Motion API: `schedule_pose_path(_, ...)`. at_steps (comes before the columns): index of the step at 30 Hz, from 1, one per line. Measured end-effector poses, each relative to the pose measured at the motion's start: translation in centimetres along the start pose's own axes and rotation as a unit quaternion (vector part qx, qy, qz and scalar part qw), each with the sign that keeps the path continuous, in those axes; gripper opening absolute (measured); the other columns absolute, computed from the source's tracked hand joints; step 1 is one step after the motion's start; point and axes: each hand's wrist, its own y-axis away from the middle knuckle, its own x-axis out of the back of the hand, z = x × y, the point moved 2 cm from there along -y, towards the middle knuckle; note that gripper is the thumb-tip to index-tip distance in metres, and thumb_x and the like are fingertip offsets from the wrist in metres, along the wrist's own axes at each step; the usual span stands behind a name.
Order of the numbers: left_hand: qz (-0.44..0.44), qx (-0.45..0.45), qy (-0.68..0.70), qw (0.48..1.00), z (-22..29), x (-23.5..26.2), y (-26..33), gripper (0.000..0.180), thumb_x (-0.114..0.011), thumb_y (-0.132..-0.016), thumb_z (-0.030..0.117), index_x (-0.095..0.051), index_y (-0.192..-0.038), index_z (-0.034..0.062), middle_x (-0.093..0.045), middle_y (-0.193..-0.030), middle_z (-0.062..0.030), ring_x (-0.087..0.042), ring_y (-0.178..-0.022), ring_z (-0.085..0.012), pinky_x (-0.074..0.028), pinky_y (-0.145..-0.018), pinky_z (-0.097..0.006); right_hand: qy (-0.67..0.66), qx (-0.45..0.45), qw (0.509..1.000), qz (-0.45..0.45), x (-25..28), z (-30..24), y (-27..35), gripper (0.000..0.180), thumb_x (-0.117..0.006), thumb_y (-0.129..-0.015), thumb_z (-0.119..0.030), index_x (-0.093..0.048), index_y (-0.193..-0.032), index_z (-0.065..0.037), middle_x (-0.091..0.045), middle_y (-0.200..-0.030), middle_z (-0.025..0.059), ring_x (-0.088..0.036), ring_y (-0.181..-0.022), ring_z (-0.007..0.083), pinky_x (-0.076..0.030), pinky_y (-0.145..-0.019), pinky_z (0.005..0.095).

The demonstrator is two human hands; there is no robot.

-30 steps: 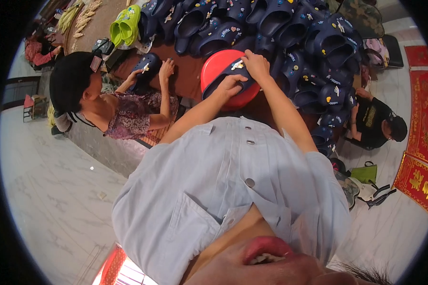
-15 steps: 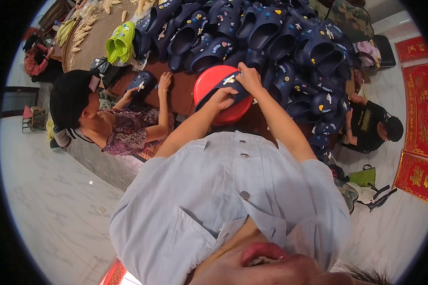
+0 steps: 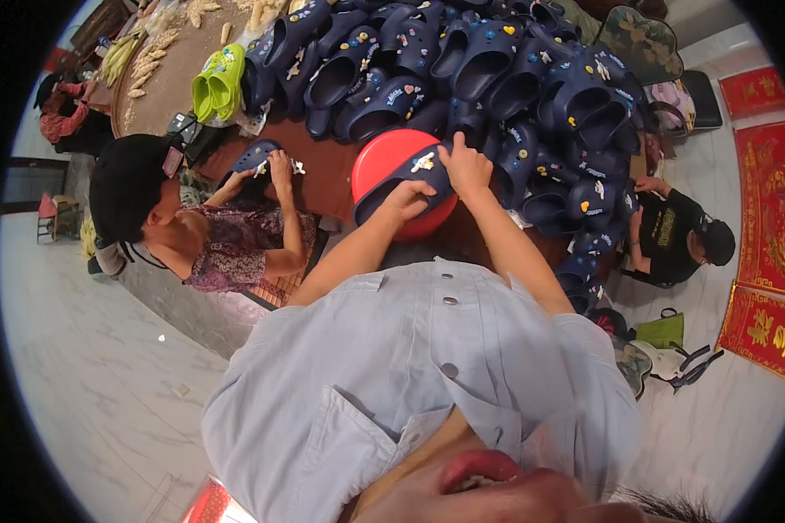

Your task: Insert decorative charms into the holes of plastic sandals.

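A dark blue clog (image 3: 394, 186) lies across a round red bowl (image 3: 385, 155) on the brown table. My left hand (image 3: 407, 200) grips the clog's near side. My right hand (image 3: 465, 166) presses its fingers on the clog's top, next to a small pale charm (image 3: 424, 162). Both of my forearms reach up from a light blue buttoned shirt.
A big heap of dark blue clogs (image 3: 497, 70) with coloured charms fills the table behind the bowl. A green pair (image 3: 216, 78) lies at the left. A person in a black cap (image 3: 131, 183) handles another clog (image 3: 255, 157). Another person (image 3: 672, 231) sits at the right.
The view has tilted so the table sits lower in the picture. My hands have stayed on the clog over the red bowl, the right fingers shifting slightly on its top.
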Motion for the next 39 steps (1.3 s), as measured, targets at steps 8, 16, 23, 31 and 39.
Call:
schedule_pose_path(8,-0.036,0.012,0.032,0.999,0.3,2.9,-1.2,0.032,-0.061,-0.072,-0.008,-0.063,-0.101,0.0049,-0.066,-0.091,-0.0040,-0.064,-0.079,-0.0176,-0.049,-0.056,-0.027,0.002,0.062,0.997,-0.047,-1.2,-1.9,-1.2,0.017,-0.043,-0.093,-0.015,-0.048,-0.105,-0.004,-0.068,-0.078,0.0243,-0.069,-0.075,0.0414,-0.055,-0.065,0.0516)
schedule_pose_path(16,-0.059,-0.013,0.026,0.998,0.3,4.9,-3.0,0.028,-0.062,-0.072,-0.008,-0.062,-0.098,0.0044,-0.065,-0.089,-0.0050,-0.063,-0.076,-0.0175,-0.049,-0.055,-0.028,-0.093,0.080,0.992,-0.031,-1.8,0.0,-1.3,0.013,-0.048,-0.088,-0.013,-0.053,-0.097,-0.005,-0.067,-0.082,0.0239,-0.066,-0.079,0.0443,-0.051,-0.069,0.0550)
schedule_pose_path(23,0.037,-0.129,-0.117,0.984,0.4,0.4,-0.1,0.022,-0.068,-0.089,0.022,-0.064,-0.107,0.0089,-0.066,-0.092,-0.0028,-0.063,-0.078,-0.0132,-0.050,-0.061,-0.024,-0.183,0.122,0.975,0.031,-2.1,1.1,-0.4,0.011,-0.051,-0.090,-0.017,-0.052,-0.093,-0.006,-0.066,-0.081,0.0213,-0.064,-0.079,0.0425,-0.049,-0.070,0.0528)
schedule_pose_path(31,0.174,-0.182,-0.102,0.963,-0.4,3.5,-1.6,0.038,-0.062,-0.095,0.032,-0.055,-0.124,0.0081,-0.060,-0.121,-0.0136,-0.059,-0.102,-0.0254,-0.051,-0.080,-0.037,-0.203,0.111,0.969,0.084,-1.7,1.4,-0.1,0.025,-0.061,-0.092,-0.030,-0.054,-0.086,-0.006,-0.065,-0.076,0.0204,-0.065,-0.074,0.0424,-0.049,-0.065,0.0524)
schedule_pose_path(39,0.182,-0.138,0.142,0.963,0.0,2.4,-1.5,0.035,-0.059,-0.097,0.022,-0.053,-0.124,0.0013,-0.056,-0.128,-0.0167,-0.056,-0.114,-0.0305,-0.045,-0.100,-0.048,-0.354,0.072,0.933,0.011,-1.1,0.4,-0.4,0.023,-0.063,-0.088,-0.027,-0.062,-0.105,-0.010,-0.068,-0.086,0.0178,-0.066,-0.086,0.0388,-0.050,-0.073,0.0473)
